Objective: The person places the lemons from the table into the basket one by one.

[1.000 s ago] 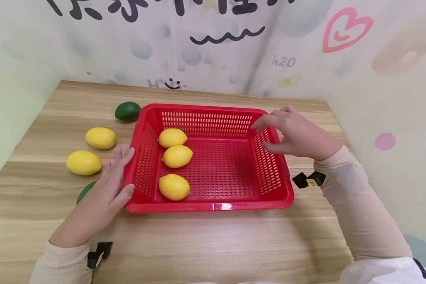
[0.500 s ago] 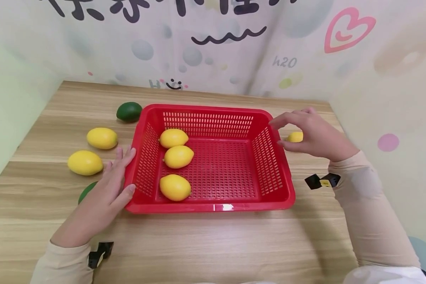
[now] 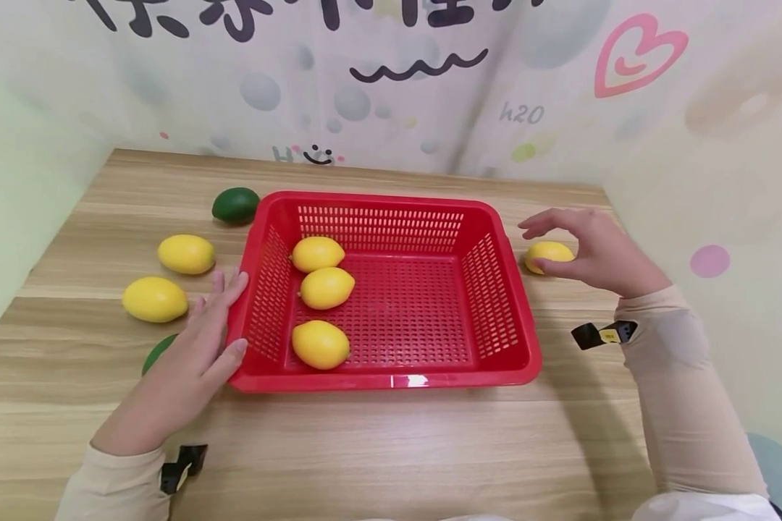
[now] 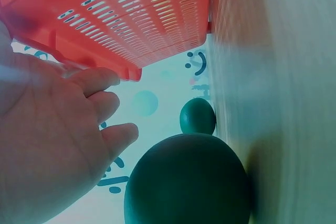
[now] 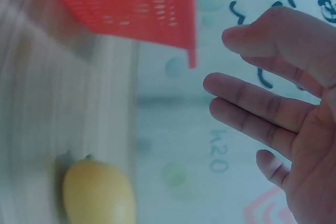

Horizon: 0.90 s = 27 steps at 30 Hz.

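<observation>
A red plastic basket (image 3: 391, 380) with slotted walls stands mid-table, and three yellow lemons (image 3: 326, 288) lie along its left side inside. My left hand (image 3: 192, 354) rests on the basket's left rim, fingers extended. My right hand (image 3: 589, 250) hovers over a lemon (image 3: 549, 255) to the right of the basket, thumb and fingers spread and holding nothing. In the right wrist view that lemon (image 5: 100, 192) lies on the table below the hand, apart from it. Close to the left hand, a dark green fruit (image 4: 187, 182) lies on the table, mostly covered by that hand in the head view.
Left of the basket, two lemons (image 3: 155, 299) lie on the wooden table (image 3: 391, 449). Another dark green fruit (image 3: 236, 205) sits by the basket's back left corner. A printed wall (image 3: 391, 108) closes off the back, with side walls left and right.
My right hand has moved right, from above the basket's right wall to over the lemon outside it, which has come into view. The left hand and basket have stayed in place.
</observation>
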Each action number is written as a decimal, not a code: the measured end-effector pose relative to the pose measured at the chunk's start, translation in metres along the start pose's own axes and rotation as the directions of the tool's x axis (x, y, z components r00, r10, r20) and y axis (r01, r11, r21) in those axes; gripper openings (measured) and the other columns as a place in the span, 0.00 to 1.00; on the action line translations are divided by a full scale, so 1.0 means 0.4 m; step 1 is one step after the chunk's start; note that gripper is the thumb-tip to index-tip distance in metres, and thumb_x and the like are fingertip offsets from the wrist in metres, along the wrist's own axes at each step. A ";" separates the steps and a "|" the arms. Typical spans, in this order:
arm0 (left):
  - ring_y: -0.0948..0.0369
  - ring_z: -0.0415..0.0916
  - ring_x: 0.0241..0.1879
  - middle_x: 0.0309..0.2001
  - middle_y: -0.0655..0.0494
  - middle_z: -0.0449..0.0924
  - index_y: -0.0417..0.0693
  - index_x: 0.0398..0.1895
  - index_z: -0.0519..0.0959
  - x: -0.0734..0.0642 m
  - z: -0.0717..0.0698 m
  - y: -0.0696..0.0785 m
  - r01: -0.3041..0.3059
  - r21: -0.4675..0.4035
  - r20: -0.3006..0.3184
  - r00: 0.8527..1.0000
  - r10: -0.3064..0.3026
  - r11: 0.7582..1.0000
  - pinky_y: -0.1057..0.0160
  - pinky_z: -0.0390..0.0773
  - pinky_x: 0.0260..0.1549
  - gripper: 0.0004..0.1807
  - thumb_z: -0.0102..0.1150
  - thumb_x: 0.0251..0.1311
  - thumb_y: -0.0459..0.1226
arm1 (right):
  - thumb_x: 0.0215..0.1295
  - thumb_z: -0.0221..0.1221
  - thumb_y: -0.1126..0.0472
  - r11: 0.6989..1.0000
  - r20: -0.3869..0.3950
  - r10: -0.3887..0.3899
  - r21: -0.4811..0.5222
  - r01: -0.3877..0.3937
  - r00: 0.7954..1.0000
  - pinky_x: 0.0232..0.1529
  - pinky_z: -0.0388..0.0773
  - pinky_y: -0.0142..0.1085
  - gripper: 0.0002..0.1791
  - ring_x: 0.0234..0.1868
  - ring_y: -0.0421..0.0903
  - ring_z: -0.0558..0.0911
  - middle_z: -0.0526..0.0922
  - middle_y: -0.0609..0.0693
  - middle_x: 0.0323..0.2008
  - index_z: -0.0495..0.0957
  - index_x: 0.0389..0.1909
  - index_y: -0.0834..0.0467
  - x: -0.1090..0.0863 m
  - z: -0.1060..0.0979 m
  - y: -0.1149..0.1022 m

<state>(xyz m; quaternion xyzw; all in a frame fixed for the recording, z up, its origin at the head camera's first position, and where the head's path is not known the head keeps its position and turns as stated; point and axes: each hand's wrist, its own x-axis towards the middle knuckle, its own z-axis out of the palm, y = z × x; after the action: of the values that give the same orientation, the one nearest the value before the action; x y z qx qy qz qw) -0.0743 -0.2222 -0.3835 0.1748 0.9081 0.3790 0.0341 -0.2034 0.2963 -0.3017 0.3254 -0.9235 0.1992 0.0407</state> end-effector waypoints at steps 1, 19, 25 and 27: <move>0.45 0.28 0.82 0.84 0.45 0.35 0.53 0.85 0.38 0.000 0.000 0.000 -0.002 0.003 0.000 1.000 0.002 1.000 0.48 0.34 0.78 0.44 0.50 0.74 0.36 | 0.54 0.75 0.68 1.000 -0.002 0.007 -0.001 -0.007 1.000 0.56 0.68 0.25 0.27 0.52 0.47 0.84 0.89 0.45 0.46 0.83 0.57 0.55 -0.003 0.004 0.005; 0.45 0.29 0.82 0.84 0.45 0.36 0.52 0.85 0.39 0.003 0.001 -0.007 -0.011 -0.011 -0.001 1.000 0.011 1.000 0.44 0.35 0.78 0.45 0.52 0.73 0.35 | 0.53 0.75 0.65 0.989 -0.048 0.140 -0.035 -0.141 0.989 0.58 0.60 0.56 0.25 0.53 0.59 0.83 0.87 0.59 0.49 0.83 0.54 0.60 -0.047 0.043 0.055; 0.45 0.29 0.82 0.84 0.45 0.36 0.52 0.85 0.39 0.002 -0.002 -0.007 -0.003 -0.006 0.007 1.000 0.003 1.000 0.42 0.35 0.78 0.45 0.51 0.74 0.36 | 0.52 0.77 0.64 0.985 -0.058 0.164 -0.051 -0.167 0.985 0.57 0.58 0.57 0.27 0.56 0.61 0.82 0.86 0.60 0.52 0.83 0.54 0.62 -0.053 0.052 0.079; 0.45 0.28 0.82 0.84 0.45 0.37 0.52 0.85 0.39 0.001 -0.002 -0.008 -0.003 -0.008 0.008 1.000 0.003 1.000 0.42 0.35 0.78 0.45 0.52 0.74 0.37 | 0.52 0.77 0.63 0.982 -0.057 0.177 -0.059 -0.180 0.983 0.57 0.58 0.57 0.28 0.56 0.61 0.82 0.86 0.60 0.52 0.83 0.56 0.61 -0.055 0.054 0.088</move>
<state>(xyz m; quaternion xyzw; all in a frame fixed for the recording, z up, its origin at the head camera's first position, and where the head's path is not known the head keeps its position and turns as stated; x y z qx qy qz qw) -0.0758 -0.2245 -0.3852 0.1773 0.9062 0.3820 0.0380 -0.2067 0.3257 -0.3380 0.2346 -0.9535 0.1807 0.0568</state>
